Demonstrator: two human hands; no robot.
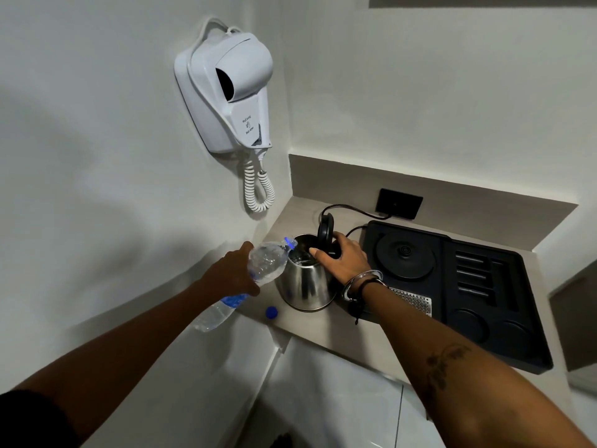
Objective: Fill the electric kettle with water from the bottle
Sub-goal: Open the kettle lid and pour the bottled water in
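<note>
At centre left of the frame the left hand is wrapped round a clear plastic water bottle, tilted with its blue-ringed neck over the open mouth of the stainless electric kettle; the bottle's base juts past the table edge. A blue bottle cap lies on the table just beside the kettle's foot, near that front edge. The kettle stands at frame centre with its black lid swung upright; a little water shows inside. The right hand is closed on the kettle's handle, bangles at the wrist. To the right lies a black tray with the kettle base. A white hair dryer hangs on the wall at upper left.
</note>
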